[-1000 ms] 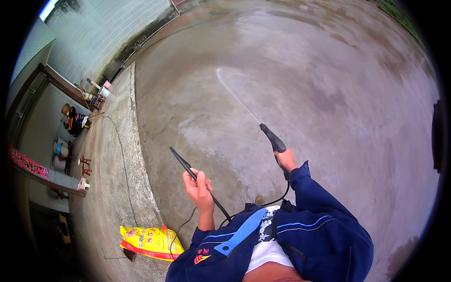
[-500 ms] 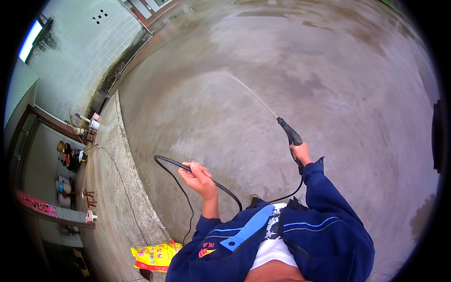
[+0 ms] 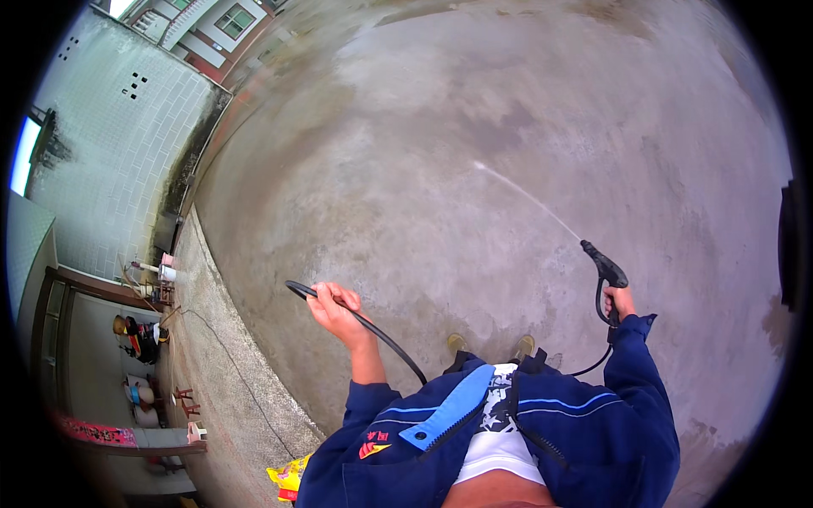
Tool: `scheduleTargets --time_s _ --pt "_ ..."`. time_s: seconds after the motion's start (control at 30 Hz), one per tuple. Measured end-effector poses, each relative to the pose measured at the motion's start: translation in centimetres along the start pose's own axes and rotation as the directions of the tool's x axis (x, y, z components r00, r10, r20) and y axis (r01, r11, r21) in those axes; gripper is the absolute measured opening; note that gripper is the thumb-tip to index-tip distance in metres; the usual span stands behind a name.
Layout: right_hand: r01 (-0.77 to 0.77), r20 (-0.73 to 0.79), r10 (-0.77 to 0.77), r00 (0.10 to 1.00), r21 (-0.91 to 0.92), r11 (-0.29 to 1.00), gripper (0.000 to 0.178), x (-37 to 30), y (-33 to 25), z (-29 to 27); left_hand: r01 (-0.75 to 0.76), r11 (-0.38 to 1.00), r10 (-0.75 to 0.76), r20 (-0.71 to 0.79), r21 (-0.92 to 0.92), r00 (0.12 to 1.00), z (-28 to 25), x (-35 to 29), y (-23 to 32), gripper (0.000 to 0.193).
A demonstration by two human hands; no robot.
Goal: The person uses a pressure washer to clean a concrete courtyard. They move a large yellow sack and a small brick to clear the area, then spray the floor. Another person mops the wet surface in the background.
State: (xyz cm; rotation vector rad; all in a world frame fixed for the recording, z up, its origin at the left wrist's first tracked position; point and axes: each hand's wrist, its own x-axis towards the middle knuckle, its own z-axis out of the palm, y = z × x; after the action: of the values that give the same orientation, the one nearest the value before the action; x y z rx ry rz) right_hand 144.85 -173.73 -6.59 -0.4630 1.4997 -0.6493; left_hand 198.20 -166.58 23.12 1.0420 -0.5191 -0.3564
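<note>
My right hand (image 3: 622,302) is wrapped round the handle of a black spray gun (image 3: 602,269), held out to the right. A thin white jet of water (image 3: 533,201) leaves its nozzle toward the upper left and meets the wet concrete ground (image 3: 406,152). A black hose runs from the gun's base back toward my body. In front of me on the left, my left hand (image 3: 337,311) grips a raised loop of the black hose (image 3: 385,339) between thumb and fingers. Part of the hose is hidden behind my jacket.
A rough paved strip (image 3: 229,347) with a thin cable borders the concrete on the left. On it stand small stools (image 3: 186,402), white buckets (image 3: 168,273) and a yellow bag (image 3: 288,476). A tiled wall (image 3: 127,144) rises beyond. My shoes (image 3: 524,346) show below.
My right hand has swung the spray gun to the right and a little nearer, and the water jet has shifted right with it. My left hand has moved slightly left, still holding the hose.
</note>
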Motion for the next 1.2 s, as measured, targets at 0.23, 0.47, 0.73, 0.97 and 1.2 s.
scheduleTargets --time_s 0.23,0.47,0.73,0.97,1.2 --pt "0.101 0.082 -0.095 0.992 -0.078 0.992 0.019 -0.4 3.7 1.3 0.220 0.973 -0.218 0.027 -0.071 0.976 -0.2 -1.0 -1.8 0.012" --pt "0.153 0.012 -0.153 0.988 -0.009 0.988 0.023 0.3 3.1 1.0 0.339 0.941 -0.327 0.246 -0.006 0.912 1.4 -1.5 0.3 0.031" --pt "0.217 0.143 -0.218 0.965 0.024 0.976 0.022 0.5 0.3 6.9 0.387 0.918 -0.394 0.312 0.086 0.864 1.7 -2.4 1.7 0.043" --pt "0.299 0.200 -0.269 0.942 -0.138 0.944 0.021 -0.7 -0.7 11.2 0.419 0.898 -0.439 0.288 0.133 0.851 0.0 -1.9 2.9 0.058" --pt "0.313 0.214 -0.271 0.938 -0.193 0.930 0.024 -2.8 -2.1 12.3 0.437 0.899 -0.420 0.313 0.020 0.852 -2.0 -0.2 5.0 0.047"
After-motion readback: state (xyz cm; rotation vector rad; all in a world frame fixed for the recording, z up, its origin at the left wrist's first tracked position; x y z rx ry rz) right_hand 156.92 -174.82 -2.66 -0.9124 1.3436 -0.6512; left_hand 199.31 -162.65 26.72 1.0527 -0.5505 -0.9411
